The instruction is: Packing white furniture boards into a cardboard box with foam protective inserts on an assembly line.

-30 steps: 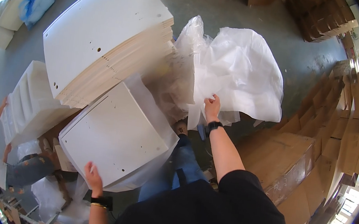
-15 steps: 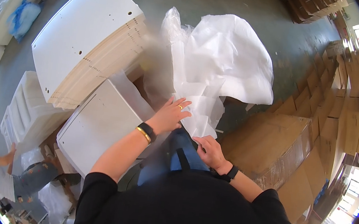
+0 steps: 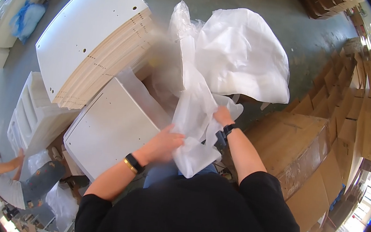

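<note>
White wrapping sheet [image 3: 195,112] is bunched in front of the body, between a white board [image 3: 111,132] and a cardboard box [image 3: 280,137]. Its right side is gripped by the right hand [image 3: 224,116], fingers curled. Left hand [image 3: 163,143] is placed at its left edge (fingers blurred, grip cannot be told).

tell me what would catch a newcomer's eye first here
First, probably the white sheeting spread at upper centre, its near end between the left hand and right hand. Then the stack of white panels at upper left and the brown cardboard along the right.
</note>
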Available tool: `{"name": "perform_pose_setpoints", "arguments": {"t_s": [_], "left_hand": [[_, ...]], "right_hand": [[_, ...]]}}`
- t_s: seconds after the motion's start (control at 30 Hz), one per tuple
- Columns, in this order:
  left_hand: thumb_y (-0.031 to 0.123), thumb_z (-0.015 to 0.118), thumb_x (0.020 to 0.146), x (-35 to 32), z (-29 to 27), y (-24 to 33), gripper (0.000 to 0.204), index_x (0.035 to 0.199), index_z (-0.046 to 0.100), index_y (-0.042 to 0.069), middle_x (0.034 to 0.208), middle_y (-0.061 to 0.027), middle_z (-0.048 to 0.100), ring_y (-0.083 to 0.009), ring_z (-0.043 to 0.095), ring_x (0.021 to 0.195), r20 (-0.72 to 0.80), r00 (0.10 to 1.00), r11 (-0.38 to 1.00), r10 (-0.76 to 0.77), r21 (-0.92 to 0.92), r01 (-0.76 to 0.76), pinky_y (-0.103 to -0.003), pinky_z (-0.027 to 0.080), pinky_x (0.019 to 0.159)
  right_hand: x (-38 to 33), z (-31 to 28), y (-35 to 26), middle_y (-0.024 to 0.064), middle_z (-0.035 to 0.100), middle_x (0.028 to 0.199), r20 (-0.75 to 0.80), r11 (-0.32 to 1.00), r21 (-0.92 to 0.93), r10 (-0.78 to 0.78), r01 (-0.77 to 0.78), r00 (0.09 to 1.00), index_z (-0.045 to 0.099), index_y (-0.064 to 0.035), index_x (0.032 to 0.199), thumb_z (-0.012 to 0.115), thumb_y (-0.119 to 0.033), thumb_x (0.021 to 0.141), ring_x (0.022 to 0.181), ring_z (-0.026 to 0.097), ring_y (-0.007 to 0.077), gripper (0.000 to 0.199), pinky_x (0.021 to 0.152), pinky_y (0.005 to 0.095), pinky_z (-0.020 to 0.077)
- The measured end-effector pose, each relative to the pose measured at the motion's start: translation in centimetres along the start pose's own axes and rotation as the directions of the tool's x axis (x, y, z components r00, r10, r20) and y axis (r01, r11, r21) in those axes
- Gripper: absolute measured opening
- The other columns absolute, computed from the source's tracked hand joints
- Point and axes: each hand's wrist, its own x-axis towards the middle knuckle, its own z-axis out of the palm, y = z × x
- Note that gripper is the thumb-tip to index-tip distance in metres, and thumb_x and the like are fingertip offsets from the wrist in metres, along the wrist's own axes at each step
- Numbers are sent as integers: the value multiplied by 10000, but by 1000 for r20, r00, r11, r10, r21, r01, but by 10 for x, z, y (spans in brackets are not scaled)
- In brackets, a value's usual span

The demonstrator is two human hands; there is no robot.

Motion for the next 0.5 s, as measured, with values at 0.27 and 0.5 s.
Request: {"name": "perform_pose_setpoints", "arguments": {"t_s": [0.27,0.5], "left_hand": [[55,607,622,-108,19,7,278,891,538,73,718,-67,550,-243,567,779,-132,910,920,-392,-33,391,-420,356,962],[52,627,632,-95,21,44,210,830,562,74,742,-61,592,-250,591,802,-128,734,739,-667,-238,631,-403,365,950]], "right_hand": [[126,-171,-33,157,595,901,-298,360,918,356,164,886,568,35,936,546,-110,762,734,620,273,227,608,362,533],[211,-227,-34,114,561,988,-466,429,847,315,314,827,466,18,1177,532,-116,800,854,571,194,406,660,305,499]]}}
